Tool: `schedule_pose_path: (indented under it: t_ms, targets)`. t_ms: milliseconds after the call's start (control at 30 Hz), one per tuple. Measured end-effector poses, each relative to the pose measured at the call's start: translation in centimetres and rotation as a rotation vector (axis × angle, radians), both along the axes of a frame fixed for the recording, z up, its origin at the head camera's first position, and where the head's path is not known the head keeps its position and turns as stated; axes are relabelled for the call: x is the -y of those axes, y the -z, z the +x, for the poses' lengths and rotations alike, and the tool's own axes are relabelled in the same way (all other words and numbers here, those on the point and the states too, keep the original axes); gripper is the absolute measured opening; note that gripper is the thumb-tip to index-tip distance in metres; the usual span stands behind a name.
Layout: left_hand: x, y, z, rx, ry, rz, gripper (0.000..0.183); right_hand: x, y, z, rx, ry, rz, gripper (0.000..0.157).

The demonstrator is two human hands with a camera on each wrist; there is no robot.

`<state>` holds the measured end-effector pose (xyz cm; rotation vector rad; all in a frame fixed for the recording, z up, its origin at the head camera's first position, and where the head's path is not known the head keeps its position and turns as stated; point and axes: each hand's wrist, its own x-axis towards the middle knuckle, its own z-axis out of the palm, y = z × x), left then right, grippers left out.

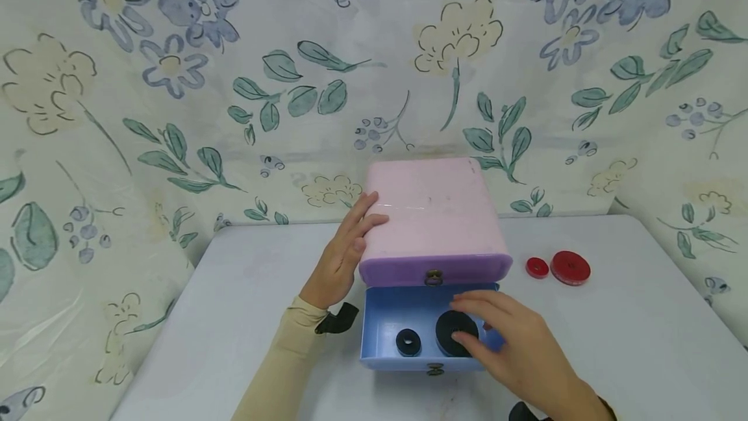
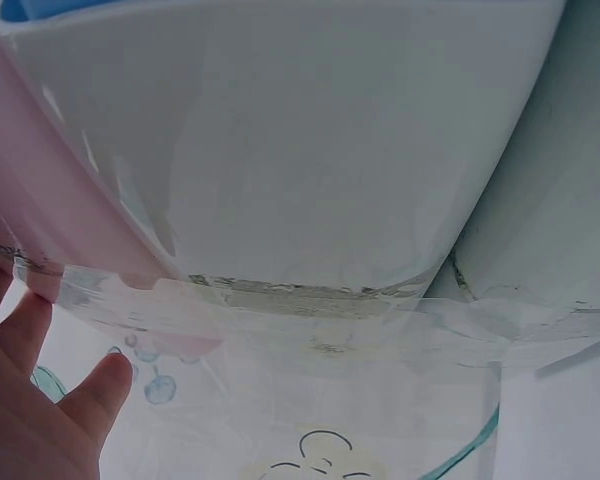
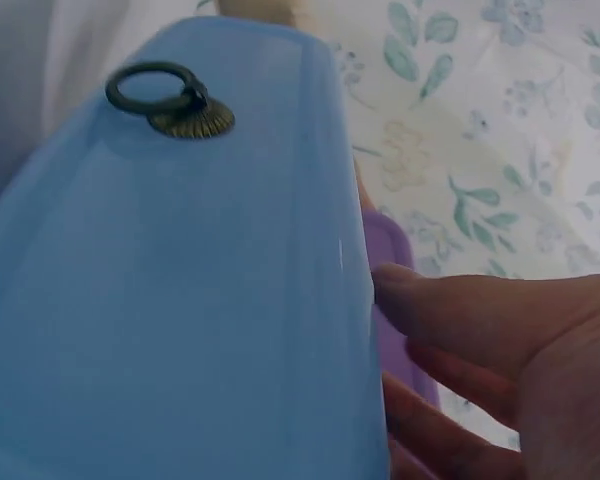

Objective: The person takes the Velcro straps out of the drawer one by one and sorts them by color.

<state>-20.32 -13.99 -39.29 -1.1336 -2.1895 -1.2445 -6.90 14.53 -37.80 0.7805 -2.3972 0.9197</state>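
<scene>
A small two-tier cabinet has a pink top [image 1: 432,206], a purple upper drawer front [image 1: 397,271] and a pulled-out blue lower drawer [image 1: 386,304]. My left hand [image 1: 341,255] rests with extended fingers against the cabinet's left side; in the left wrist view its fingertips [image 2: 40,285] lie by the pink wall. Inside the blue drawer are a small black ring [image 1: 408,342] and a larger black disc [image 1: 448,333]. Over the drawer's right part is my right hand [image 1: 517,346], thumb and fingers spread apart, the thumb overlapping the larger disc. A small dark red patch shows beneath this hand.
A small red disc [image 1: 537,268] and a larger red disc [image 1: 571,267] lie on the white table [image 1: 619,323] to the right of the cabinet. Brass ring pulls are on both drawer fronts. A flowered sheet [image 1: 327,128] hangs behind the table.
</scene>
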Motion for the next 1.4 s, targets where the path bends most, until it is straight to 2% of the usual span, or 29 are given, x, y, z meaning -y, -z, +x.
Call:
schedule_pose_path:
  t_ms: [67, 167, 367, 500, 967, 1400]
  targets:
    - [0.0, -0.1, 0.0, -0.001, -0.003, 0.000, 0.045, 0.0, -0.3, -0.3, 0.045, 0.010, 0.056, 0.049]
    - [0.0, -0.2, 0.0, 0.003, -0.002, 0.002, 0.045, -0.2, -0.7, -0.7, 0.107, 0.003, 0.127, 0.049]
    - [-0.1, -0.2, 0.0, 0.006, -0.003, 0.003, 0.044, -0.6, -1.2, -1.8, 0.286, -0.073, 0.250, 0.051]
    - [0.0, -0.1, -0.1, 0.000, -0.006, 0.000, 0.044, -0.7, -1.3, -2.6, 0.348, -0.124, 0.286, 0.054]
    - [0.0, -0.4, 0.0, -0.001, -0.006, -0.006, 0.046, -1.2, -1.0, -3.6, 0.423, -0.183, 0.395, 0.056]
    - [-0.1, -0.1, 0.0, 0.003, -0.003, -0.006, 0.044, -1.4, -0.5, -4.1, 0.464, -0.230, 0.443, 0.054]
